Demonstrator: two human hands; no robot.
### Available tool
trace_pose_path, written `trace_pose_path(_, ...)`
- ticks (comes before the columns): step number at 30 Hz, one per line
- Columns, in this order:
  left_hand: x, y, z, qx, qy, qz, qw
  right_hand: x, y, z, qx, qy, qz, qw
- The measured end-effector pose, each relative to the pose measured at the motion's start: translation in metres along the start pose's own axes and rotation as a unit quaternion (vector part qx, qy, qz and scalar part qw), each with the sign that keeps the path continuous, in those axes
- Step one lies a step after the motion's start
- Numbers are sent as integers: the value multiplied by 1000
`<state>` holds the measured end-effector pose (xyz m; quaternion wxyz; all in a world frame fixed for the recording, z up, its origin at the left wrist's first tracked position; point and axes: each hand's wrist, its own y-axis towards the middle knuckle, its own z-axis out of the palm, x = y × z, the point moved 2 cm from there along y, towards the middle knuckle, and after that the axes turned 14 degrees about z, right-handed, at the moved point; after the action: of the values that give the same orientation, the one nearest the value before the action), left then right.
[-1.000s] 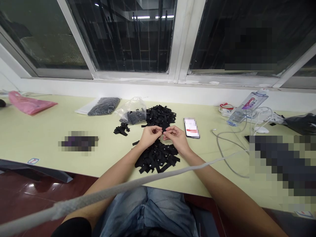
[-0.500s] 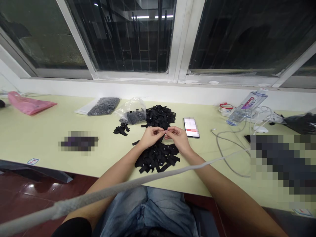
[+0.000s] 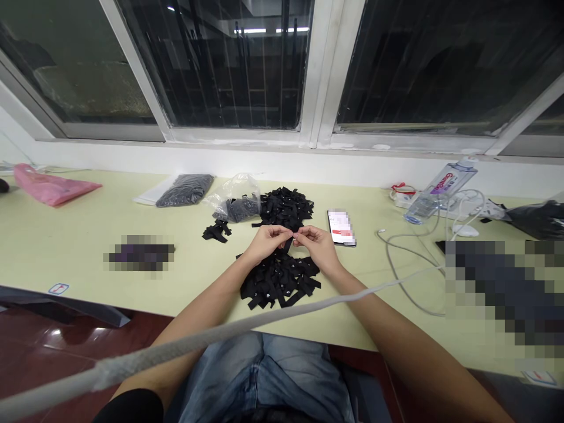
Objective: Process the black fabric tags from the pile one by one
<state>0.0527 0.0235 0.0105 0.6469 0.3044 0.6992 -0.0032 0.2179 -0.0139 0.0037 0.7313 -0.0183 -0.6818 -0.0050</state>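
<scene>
Above the table's middle, my left hand (image 3: 268, 242) and my right hand (image 3: 319, 244) meet at the fingertips, thumbs and forefingers pinched together. A short black fabric strip (image 3: 288, 245) hangs from the pinch, its upper end covered by my fingers. Just below my hands lies a near pile of black fabric strips (image 3: 279, 281), some showing small shiny spots. Behind them is a far pile of similar strips (image 3: 286, 205), partly hidden by my fingers. Left of that, a clear plastic bag (image 3: 240, 197) lies with dark pieces inside, beside a few loose strips (image 3: 215, 231).
A phone (image 3: 341, 227) with a lit screen lies right of my hands. Farther right are a clear bottle (image 3: 440, 191), a power strip and tangled grey cables (image 3: 399, 261). A filled bag (image 3: 185, 190) and a pink bag (image 3: 55, 185) lie left. A pale cord (image 3: 220, 333) crosses before me.
Both hands stay over the piles with fingertips together. The fingers have shifted slightly, and more of the black strip shows beneath them.
</scene>
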Motion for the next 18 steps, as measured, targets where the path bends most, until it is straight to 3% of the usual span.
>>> trace_pose_path(11,3,2,-2,34,48,33,998,-5,3,-2,-11,-21,-6,1000)
trace_pose_path(18,4,0,-3,0,129,67,989,-8,1,0,-21,-76,-33,996)
